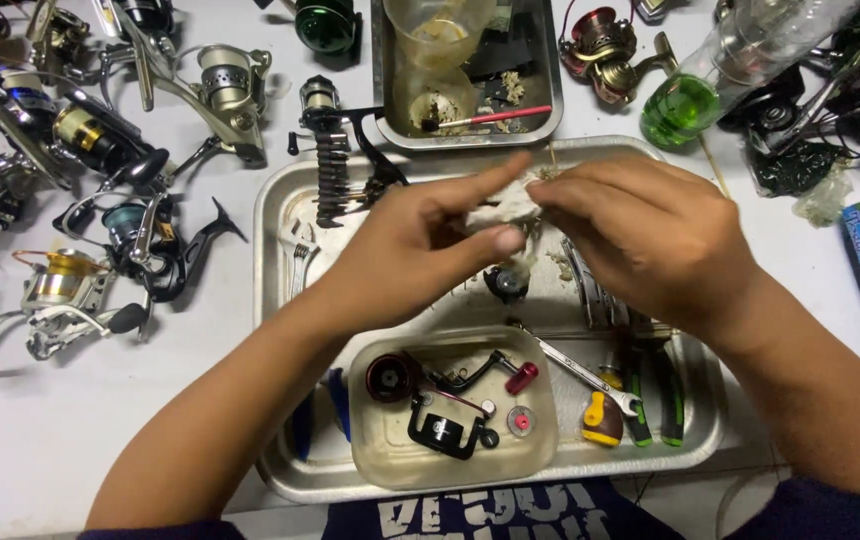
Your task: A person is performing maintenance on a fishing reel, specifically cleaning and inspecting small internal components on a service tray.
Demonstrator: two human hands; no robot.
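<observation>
Fishing reels [100, 140] crowd the table at nine o'clock. Over the metal tray [280, 200] the left hand [405, 250] pinches a soiled white rag [505, 205] (crumpled, at centre); the right hand [640, 235] grips it from three o'clock. A plastic tub [450, 440] of parts sits at six.

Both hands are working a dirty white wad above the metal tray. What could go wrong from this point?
The left hand and right hand pinch the white wad over the metal tray; grit could drop into the open plastic tub of small reel parts. A forearm might also nudge that tub, which sits near the tray's front edge.
</observation>
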